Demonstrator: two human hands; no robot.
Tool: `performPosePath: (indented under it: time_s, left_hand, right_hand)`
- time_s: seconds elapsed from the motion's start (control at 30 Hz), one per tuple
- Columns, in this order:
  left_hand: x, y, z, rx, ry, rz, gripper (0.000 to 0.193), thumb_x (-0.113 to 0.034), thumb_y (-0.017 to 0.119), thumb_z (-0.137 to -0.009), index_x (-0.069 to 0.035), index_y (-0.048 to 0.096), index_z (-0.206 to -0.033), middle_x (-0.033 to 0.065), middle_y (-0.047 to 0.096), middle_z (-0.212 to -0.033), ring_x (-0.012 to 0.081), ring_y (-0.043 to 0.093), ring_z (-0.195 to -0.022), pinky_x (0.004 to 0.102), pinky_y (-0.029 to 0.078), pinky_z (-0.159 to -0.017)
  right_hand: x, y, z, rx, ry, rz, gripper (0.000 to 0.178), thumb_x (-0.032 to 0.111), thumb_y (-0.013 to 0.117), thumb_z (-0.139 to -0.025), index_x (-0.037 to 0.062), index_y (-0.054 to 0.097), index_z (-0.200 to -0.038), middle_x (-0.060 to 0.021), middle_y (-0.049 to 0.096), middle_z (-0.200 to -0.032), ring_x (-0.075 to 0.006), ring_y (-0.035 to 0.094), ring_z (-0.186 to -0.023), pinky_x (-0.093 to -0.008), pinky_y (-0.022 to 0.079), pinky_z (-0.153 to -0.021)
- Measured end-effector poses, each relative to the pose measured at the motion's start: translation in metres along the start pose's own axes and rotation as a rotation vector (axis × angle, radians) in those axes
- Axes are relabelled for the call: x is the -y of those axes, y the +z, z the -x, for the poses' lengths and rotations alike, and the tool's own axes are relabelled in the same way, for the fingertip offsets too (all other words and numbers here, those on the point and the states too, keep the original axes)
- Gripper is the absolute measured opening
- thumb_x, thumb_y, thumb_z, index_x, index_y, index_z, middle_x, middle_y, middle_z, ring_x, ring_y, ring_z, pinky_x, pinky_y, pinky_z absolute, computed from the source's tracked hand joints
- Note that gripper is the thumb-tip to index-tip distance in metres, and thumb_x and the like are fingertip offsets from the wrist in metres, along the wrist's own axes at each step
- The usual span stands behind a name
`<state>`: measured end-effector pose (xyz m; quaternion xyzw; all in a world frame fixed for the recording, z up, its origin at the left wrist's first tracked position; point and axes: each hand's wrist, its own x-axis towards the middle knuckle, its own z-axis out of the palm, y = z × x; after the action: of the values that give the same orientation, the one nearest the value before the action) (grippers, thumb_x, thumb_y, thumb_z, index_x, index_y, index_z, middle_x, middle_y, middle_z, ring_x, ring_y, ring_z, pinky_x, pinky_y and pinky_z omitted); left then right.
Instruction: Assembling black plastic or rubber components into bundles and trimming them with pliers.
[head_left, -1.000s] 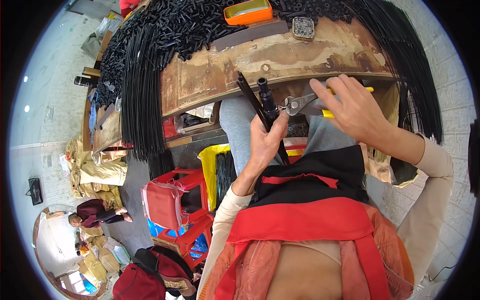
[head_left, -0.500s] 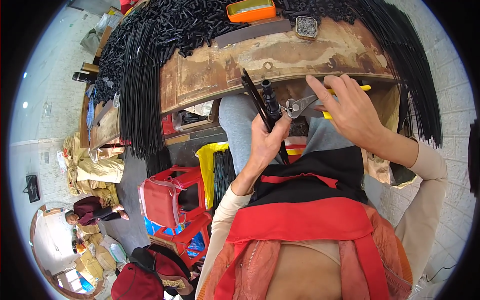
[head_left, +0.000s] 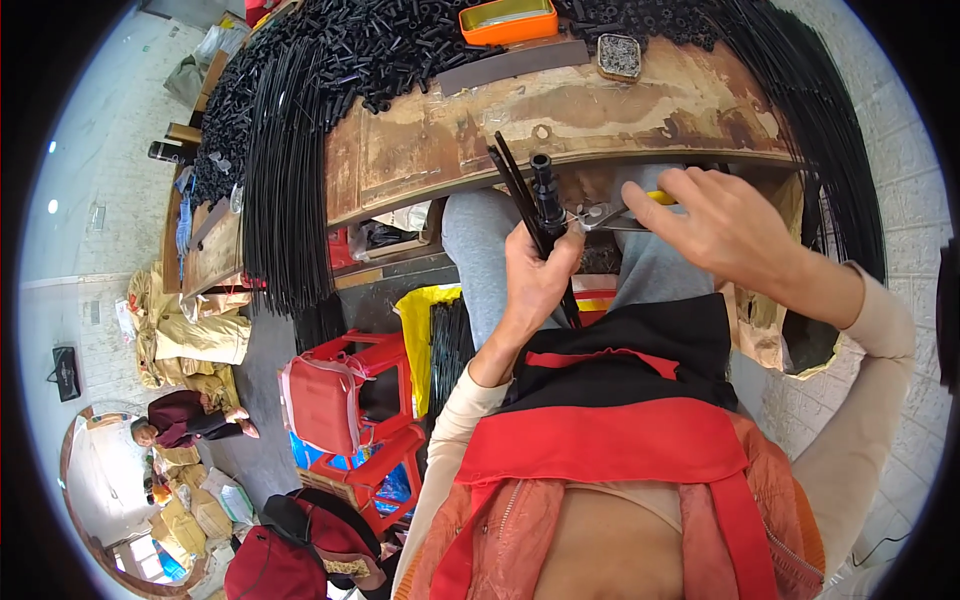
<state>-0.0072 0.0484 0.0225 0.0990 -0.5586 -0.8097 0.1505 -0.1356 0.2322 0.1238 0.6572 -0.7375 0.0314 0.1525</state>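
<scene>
My left hand (head_left: 538, 275) is wrapped around a ribbed black tube (head_left: 546, 190) and several thin black rods (head_left: 512, 178), all held upright and slightly tilted above my lap. Yellow-handled pliers (head_left: 597, 216) are gripped in my right hand (head_left: 722, 228), its fingers curled around the handles. The plier jaws meet a thin wire (head_left: 574, 217) just beside my left thumb, against the tube's side. How firmly the jaws hold the wire is too small to tell. Part of the handles is hidden by my right fingers.
The wooden table (head_left: 440, 150) carries a heap of short black tubes (head_left: 370, 60), an orange tin (head_left: 508, 22), a small box of metal bits (head_left: 619, 57) and a grey strip (head_left: 515, 67). Long black rods (head_left: 285, 190) overhang its edge. Red stools (head_left: 325, 400) stand left; a person (head_left: 185, 420) sits farther off.
My right fingers, spread loosely before, have closed around the pliers, and the handles have come together. The right wrist has shifted a little right and down. My left hand keeps its grip.
</scene>
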Motion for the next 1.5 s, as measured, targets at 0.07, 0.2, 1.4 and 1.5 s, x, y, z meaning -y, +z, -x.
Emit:
performPosePath:
  time_s: [0.07,0.2,1.4,1.5]
  left_hand:
    - [0.003,0.0,0.0,-0.007,0.005,-0.019,0.01,-0.005,0.059,-0.09,-0.003,0.054,-0.081,-0.0053,0.048,-0.06,0.0027,0.041,-0.052,0.0215,0.032,-0.047]
    - [0.001,0.001,-0.002,-0.023,-0.043,-0.059,0.008,-0.006,0.059,-0.089,-0.002,0.054,-0.083,-0.0049,0.049,-0.061,0.0029,0.043,-0.053,0.0215,0.034,-0.047]
    - [-0.002,0.0,-0.011,-0.008,-0.075,0.018,0.025,-0.006,0.058,-0.091,-0.007,0.049,-0.068,-0.0055,0.046,-0.057,0.0031,0.04,-0.048,0.0226,0.03,-0.043]
    - [-0.001,-0.001,-0.004,0.035,-0.085,-0.039,0.025,-0.006,0.06,-0.09,-0.007,0.049,-0.067,-0.0056,0.046,-0.057,0.003,0.041,-0.049,0.0225,0.031,-0.044]
  right_hand:
    - [-0.003,-0.009,-0.003,0.067,-0.038,0.055,0.045,0.012,0.059,-0.075,0.0057,0.055,-0.12,-0.0072,0.049,-0.084,-0.021,0.058,-0.073,-0.0317,0.049,-0.062]
    - [-0.005,-0.005,-0.005,0.155,-0.02,0.028,0.038,0.012,0.06,-0.077,0.0061,0.055,-0.114,-0.0046,0.048,-0.081,-0.0179,0.059,-0.072,-0.03,0.049,-0.059]
    - [-0.015,-0.001,-0.009,0.235,0.039,-0.407,0.052,0.022,0.075,-0.077,0.0091,0.05,-0.121,-0.0033,0.053,-0.069,-0.018,0.061,-0.065,-0.0272,0.047,-0.055]
    - [-0.014,-0.014,-0.016,0.883,0.645,-1.599,0.052,0.015,0.076,-0.077,0.0031,0.046,-0.117,-0.0058,0.057,-0.062,-0.0133,0.06,-0.05,-0.0262,0.044,-0.045]
